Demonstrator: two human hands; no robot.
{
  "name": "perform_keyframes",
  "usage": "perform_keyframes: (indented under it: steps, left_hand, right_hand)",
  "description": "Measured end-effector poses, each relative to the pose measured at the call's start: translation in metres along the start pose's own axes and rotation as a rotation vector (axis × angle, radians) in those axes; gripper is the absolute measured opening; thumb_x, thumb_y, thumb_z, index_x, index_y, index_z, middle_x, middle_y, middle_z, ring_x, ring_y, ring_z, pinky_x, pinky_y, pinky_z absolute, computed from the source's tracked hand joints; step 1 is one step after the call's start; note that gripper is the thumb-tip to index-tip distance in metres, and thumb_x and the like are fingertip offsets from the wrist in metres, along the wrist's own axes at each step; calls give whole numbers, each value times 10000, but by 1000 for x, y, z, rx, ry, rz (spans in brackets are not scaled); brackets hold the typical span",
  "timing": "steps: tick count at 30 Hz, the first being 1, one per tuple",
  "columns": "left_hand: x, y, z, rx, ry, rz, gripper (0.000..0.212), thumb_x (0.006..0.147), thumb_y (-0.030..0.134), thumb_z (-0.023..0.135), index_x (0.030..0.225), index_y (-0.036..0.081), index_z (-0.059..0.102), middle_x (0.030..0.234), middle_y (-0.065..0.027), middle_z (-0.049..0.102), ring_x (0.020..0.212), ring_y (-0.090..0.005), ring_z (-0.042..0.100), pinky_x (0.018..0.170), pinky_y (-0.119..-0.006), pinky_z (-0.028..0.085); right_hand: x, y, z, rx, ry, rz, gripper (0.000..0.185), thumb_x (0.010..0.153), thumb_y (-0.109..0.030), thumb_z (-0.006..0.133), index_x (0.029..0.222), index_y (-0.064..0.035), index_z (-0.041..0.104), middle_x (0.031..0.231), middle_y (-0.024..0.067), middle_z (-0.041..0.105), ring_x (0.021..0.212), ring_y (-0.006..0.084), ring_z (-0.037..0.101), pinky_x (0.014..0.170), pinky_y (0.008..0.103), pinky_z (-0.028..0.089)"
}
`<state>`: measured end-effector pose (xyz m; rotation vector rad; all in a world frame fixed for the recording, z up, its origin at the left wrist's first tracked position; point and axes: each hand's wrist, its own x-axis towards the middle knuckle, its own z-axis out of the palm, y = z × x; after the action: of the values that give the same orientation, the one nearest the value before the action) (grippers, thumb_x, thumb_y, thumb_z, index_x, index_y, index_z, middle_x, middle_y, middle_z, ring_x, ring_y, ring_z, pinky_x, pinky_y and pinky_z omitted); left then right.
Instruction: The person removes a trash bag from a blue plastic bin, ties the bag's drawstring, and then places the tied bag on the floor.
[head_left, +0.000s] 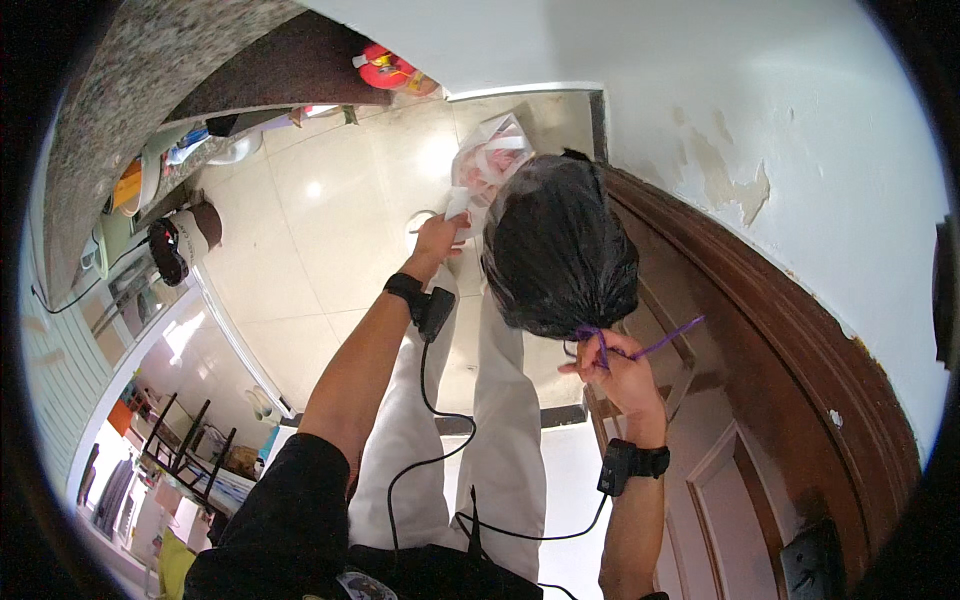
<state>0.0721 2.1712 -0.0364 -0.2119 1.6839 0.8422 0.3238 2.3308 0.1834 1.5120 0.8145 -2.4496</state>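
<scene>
In the middle of the view, a full black plastic bag (562, 247) bulges, its gathered neck toward me. My right hand (615, 371) grips that neck and the purple string (667, 339) around it, one string end sticking out to the right. Ahead and to the left, my left hand (441, 238) is closed on the gathered white top of a translucent plastic bag (491, 159). Pinkish and white contents show through its film. The black bag partly covers the clear bag's right side. Each of my wrists wears a black strapped device with a cable.
A brown wooden door frame (750, 322) and a panelled door (739, 495) stand close on the right, beside a wall with peeling paint (727, 172). Left are a trash can (193, 231) and a granite countertop (165, 60). Pale floor tiles (330, 217) lie below. A black cable (424, 411) hangs across my legs.
</scene>
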Motion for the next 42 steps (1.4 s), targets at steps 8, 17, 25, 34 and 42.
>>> perform_keyframes:
  steps: [8,17,25,34,42]
  left_hand:
    - [-14,-16,-18,-133,-76,-146,376,955,379,470,1061,38,584,974,-58,615,856,-190,583,727,-329,477]
    - [-23,-39,-43,-120,-134,238,353,915,79,555,1249,-23,504,1185,-49,595,1054,-126,528,901,-284,439]
    - [-2,-59,-52,-350,-117,154,322,864,18,596,1164,-79,530,1006,-78,651,843,-166,591,762,-288,485]
    - [23,-66,-46,331,155,452,406,772,21,514,1175,-5,560,1097,-276,603,1060,-421,560,889,-431,466]
    - [-5,-29,-35,418,112,374,307,795,63,559,1084,-38,574,1033,-296,612,1029,-437,565,859,-444,471]
  right_hand:
    - [37,-46,70,-725,-220,-251,236,728,169,368,747,21,552,732,102,563,784,196,559,758,270,432]
    - [38,-61,95,-901,-186,-284,159,756,128,399,763,43,534,728,113,537,679,219,509,686,282,430]
    - [78,-62,88,-866,-87,-178,131,794,70,415,733,44,528,726,95,537,720,222,524,726,330,436]
    - [86,-59,91,-1298,274,-651,892,596,105,695,1377,-116,324,1442,285,128,1243,460,363,981,436,430]
    - [106,-72,79,-1279,210,-591,1009,513,-132,894,1360,-126,347,1389,266,185,1262,442,343,1026,460,399]
